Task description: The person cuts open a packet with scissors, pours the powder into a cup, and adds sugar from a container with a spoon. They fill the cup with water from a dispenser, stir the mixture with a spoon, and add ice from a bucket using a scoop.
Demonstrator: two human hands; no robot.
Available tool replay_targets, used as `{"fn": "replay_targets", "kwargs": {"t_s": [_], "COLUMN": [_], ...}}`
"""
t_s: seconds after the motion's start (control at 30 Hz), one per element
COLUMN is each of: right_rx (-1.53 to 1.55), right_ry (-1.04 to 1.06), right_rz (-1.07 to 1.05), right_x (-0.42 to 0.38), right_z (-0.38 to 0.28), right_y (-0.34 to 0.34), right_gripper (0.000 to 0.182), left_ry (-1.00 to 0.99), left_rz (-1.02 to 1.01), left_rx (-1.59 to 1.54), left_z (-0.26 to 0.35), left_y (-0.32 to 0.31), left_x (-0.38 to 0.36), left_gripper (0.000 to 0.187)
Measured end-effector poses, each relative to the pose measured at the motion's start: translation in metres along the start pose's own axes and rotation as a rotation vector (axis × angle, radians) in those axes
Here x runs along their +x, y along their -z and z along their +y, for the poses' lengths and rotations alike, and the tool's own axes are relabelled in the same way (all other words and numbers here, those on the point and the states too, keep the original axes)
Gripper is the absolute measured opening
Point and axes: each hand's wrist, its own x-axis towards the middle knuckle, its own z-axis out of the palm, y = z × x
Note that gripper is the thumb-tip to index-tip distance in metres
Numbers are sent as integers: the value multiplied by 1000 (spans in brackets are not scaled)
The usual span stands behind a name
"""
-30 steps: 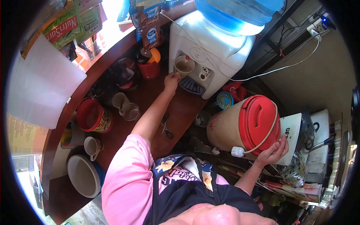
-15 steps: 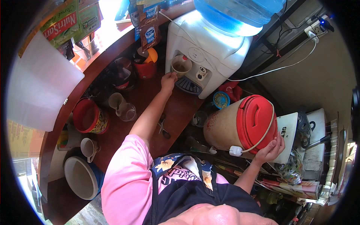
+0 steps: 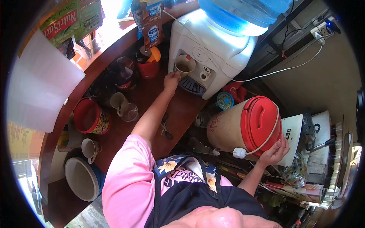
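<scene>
My left hand is closed on the handle of a pale mug. The mug sits in the recess of a white water dispenser, below its red-marked tap, with dark liquid visible inside. The dispenser's black drip grille lies just below the mug. On the right, my right hand rests against the edge of the red lid of a beige drink cooler, fingers extended and not wrapped round anything. A cord with a white plug lies across the lid.
A blue water bottle tops the dispenser. Along the curved counter stand a red bucket, a clear glass pitcher, mugs and a white tub. Scissors lie by my left forearm. A blue strainer is behind the cooler. Sachets hang above.
</scene>
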Motion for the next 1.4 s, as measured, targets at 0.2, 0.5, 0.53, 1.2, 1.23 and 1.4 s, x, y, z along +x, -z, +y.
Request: {"fn": "replay_targets", "kwargs": {"t_s": [0.2, 0.5, 0.53, 1.2, 1.23, 1.4], "right_rx": [-32, -24, -9, 66, 54, 63], "right_ry": [8, 27, 17, 3, -1, -8], "right_rz": [-8, -5, -6, 15, 16, 28], "right_x": [0, 0, 0, -3, -3, -3], "right_z": [0, 0, -1, 8, 8, 5], "right_y": [1, 1, 1, -1, -1, -2], "right_gripper": [37, 36, 36, 32, 32, 31], "left_ry": [8, 67, 80, -171, -90, -201], "left_rz": [13, -34, -63, -253, -289, -160], "left_rx": [-62, -29, -57, 390, 178, 424], "left_z": [0, -26, -31, 64, 66, 74], "left_y": [-5, 17, 20, -18, -15, 3], "left_x": [-2, -12, -11, 31, 27, 20], "left_gripper": [28, 28, 28, 56, 57, 36]}}
